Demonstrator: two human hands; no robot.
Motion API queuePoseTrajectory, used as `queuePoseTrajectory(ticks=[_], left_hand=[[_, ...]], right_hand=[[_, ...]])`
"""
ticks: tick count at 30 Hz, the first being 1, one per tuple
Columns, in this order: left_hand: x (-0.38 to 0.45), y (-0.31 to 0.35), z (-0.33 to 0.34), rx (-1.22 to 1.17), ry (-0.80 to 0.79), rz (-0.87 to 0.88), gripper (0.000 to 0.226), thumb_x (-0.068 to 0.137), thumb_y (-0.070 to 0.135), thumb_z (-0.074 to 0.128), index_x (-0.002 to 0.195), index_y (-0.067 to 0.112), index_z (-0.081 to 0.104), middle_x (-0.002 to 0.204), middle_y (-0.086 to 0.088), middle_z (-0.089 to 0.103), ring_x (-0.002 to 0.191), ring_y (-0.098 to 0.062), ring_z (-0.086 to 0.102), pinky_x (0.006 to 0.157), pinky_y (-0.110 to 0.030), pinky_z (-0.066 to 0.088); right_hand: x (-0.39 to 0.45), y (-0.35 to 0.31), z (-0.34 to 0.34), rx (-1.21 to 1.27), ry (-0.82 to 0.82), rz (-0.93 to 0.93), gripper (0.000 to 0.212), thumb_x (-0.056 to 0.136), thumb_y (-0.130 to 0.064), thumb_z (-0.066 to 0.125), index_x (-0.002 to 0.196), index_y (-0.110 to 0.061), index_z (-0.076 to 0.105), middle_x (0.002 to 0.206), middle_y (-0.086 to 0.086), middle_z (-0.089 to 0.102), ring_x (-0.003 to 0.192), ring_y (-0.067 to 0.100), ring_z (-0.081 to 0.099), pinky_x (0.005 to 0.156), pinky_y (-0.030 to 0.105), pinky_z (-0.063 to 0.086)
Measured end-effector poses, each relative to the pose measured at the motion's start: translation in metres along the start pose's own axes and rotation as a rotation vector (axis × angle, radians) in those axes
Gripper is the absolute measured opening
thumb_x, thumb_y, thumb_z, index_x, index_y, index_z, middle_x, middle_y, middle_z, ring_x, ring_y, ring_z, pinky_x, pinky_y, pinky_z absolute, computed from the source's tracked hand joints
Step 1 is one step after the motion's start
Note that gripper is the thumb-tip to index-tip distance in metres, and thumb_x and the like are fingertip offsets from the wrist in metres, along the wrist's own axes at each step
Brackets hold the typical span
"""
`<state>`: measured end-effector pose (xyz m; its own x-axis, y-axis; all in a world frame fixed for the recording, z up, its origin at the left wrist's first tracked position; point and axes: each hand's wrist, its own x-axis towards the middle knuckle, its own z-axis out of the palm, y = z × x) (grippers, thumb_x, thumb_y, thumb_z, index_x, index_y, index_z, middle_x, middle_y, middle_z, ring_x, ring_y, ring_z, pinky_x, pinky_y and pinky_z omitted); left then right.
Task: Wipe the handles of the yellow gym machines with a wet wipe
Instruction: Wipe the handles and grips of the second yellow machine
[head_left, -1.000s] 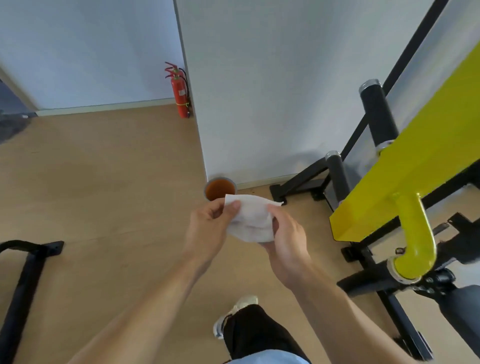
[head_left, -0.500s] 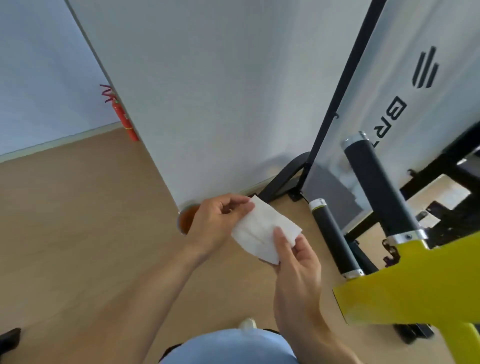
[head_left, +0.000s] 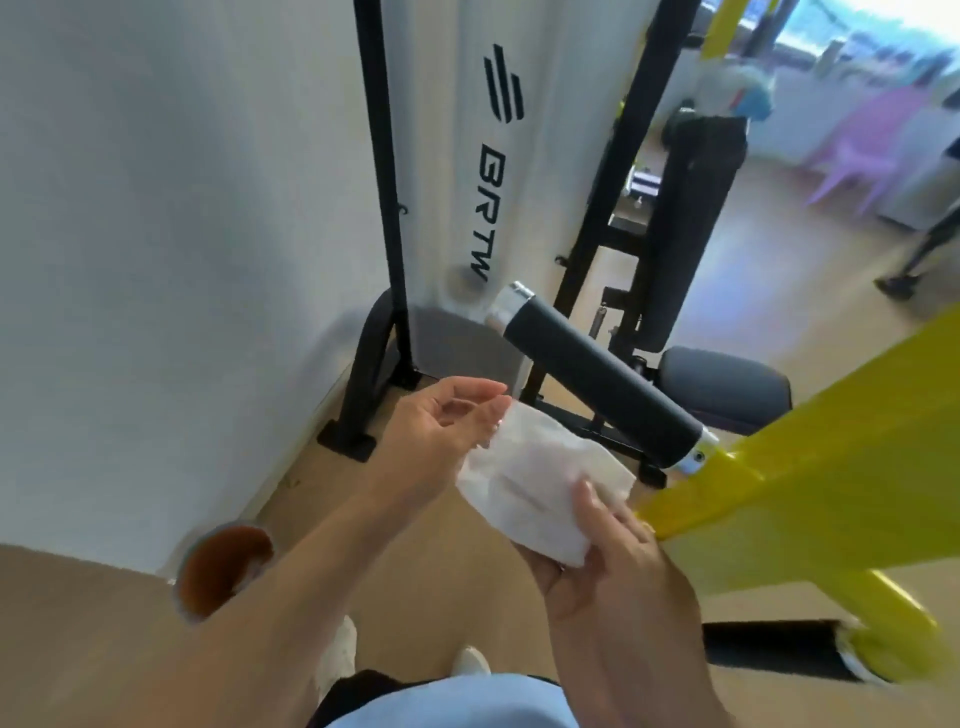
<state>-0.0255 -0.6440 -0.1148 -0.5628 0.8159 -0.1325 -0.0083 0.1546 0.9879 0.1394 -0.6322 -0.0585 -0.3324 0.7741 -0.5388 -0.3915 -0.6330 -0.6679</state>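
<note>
A white wet wipe (head_left: 535, 486) is spread flat across my right hand (head_left: 613, 561), whose thumb presses on it from above. My left hand (head_left: 441, 436) sits at the wipe's upper left corner, fingers curled and loose, fingertips touching its edge. Just above the wipe, a black padded handle (head_left: 597, 382) with silver end caps juts up and left from the yellow arm (head_left: 810, 467) of the gym machine. A second black grip (head_left: 769, 649) lies low at the right, below a yellow curved tube (head_left: 893, 623).
A black upright frame (head_left: 382, 208) and a white shroud with a logo (head_left: 467, 156) stand against the white wall. A black seat and back pad (head_left: 696, 234) are behind the handle. A round container of brown liquid (head_left: 223, 569) sits on the wooden floor.
The view has swung right and closer to the machine. The wipe now lies opened flat on my right hand, and my left hand's pinch has loosened to a light touch at its edge.
</note>
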Motion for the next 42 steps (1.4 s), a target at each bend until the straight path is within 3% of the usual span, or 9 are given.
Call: queuePoseTrajectory(ticks=[5,8,12,15,20,28,34,37,42], left_hand=[[0.026,-0.006,-0.01,0.1,-0.173,0.059,0.012,0.09,0.035,0.072,0.1,0.03,0.077,0.093,0.014,0.077,0.095,-0.004,0.07,0.08,-0.013,0.052],[0.034,-0.011,-0.024,0.119,-0.306,0.083,0.013,0.092,0.031,0.071,0.102,0.027,0.077,0.095,0.013,0.077,0.095,-0.006,0.071,0.079,-0.014,0.052],[0.041,-0.022,-0.043,0.087,-0.478,0.118,0.017,0.096,0.021,0.066,0.109,0.028,0.076,0.099,0.013,0.077,0.096,-0.011,0.073,0.078,-0.026,0.06],[0.044,-0.021,-0.047,0.061,-0.544,0.133,0.02,0.096,0.016,0.065,0.113,0.02,0.075,0.1,0.014,0.078,0.095,-0.005,0.072,0.077,-0.017,0.057],[0.045,-0.013,-0.042,0.103,-0.526,0.192,0.014,0.095,0.016,0.069,0.106,0.017,0.077,0.097,0.01,0.076,0.087,0.004,0.07,0.071,-0.006,0.049],[0.045,-0.013,-0.038,0.188,-0.535,0.224,0.015,0.091,0.026,0.073,0.103,0.018,0.077,0.095,0.01,0.077,0.089,0.004,0.068,0.075,-0.003,0.048],[0.035,-0.013,-0.034,0.234,-0.459,0.268,0.013,0.094,0.025,0.07,0.105,0.02,0.076,0.099,0.007,0.077,0.097,-0.009,0.07,0.087,-0.021,0.054],[0.033,-0.012,-0.034,0.265,-0.441,0.247,0.01,0.095,0.026,0.069,0.101,0.023,0.075,0.097,0.01,0.076,0.097,-0.009,0.07,0.09,-0.027,0.053],[0.038,-0.007,-0.035,0.27,-0.483,0.201,0.013,0.094,0.027,0.069,0.103,0.02,0.075,0.099,0.009,0.075,0.097,-0.002,0.067,0.083,-0.012,0.046]], right_hand=[[-0.01,0.031,0.022,-0.366,0.297,-0.651,0.019,0.092,-0.03,0.058,0.095,-0.04,0.074,0.084,-0.025,0.071,0.089,-0.008,0.066,0.078,0.005,0.047],[0.008,0.061,0.025,-0.883,0.27,-0.971,0.036,0.098,-0.022,0.052,0.134,-0.026,0.061,0.137,-0.017,0.061,0.133,-0.006,0.046,0.108,0.014,0.038],[0.029,0.097,0.015,-1.68,0.241,-0.905,0.05,0.102,-0.025,0.054,0.15,-0.022,0.043,0.16,-0.007,0.032,0.154,0.011,0.012,0.126,0.039,0.014],[0.022,0.098,0.035,-1.614,0.371,-0.826,0.051,0.107,-0.046,0.03,0.148,-0.022,0.047,0.156,-0.007,0.041,0.151,0.009,0.022,0.124,0.037,0.016],[0.033,0.073,0.045,-2.002,0.634,-0.707,0.052,0.088,-0.034,0.072,0.134,-0.012,0.061,0.119,0.009,0.065,0.112,0.03,0.058,0.099,0.041,0.042],[0.031,0.048,0.03,-2.201,0.582,-0.539,0.036,0.104,-0.024,0.045,0.137,-0.01,0.048,0.128,0.011,0.063,0.121,0.029,0.056,0.116,0.04,0.027],[0.055,0.05,0.022,-2.134,0.188,-0.768,0.031,0.1,-0.029,0.055,0.124,-0.01,0.055,0.119,0.01,0.067,0.112,0.031,0.062,0.107,0.041,0.039],[0.043,0.043,0.015,-2.358,0.355,-0.678,0.033,0.099,-0.015,0.038,0.127,-0.005,0.051,0.118,0.017,0.065,0.116,0.037,0.058,0.118,0.049,0.024],[0.02,0.028,0.001,-2.77,0.529,-0.456,0.037,0.099,-0.011,0.026,0.125,0.005,0.047,0.113,0.021,0.065,0.113,0.041,0.057,0.121,0.055,0.016]])
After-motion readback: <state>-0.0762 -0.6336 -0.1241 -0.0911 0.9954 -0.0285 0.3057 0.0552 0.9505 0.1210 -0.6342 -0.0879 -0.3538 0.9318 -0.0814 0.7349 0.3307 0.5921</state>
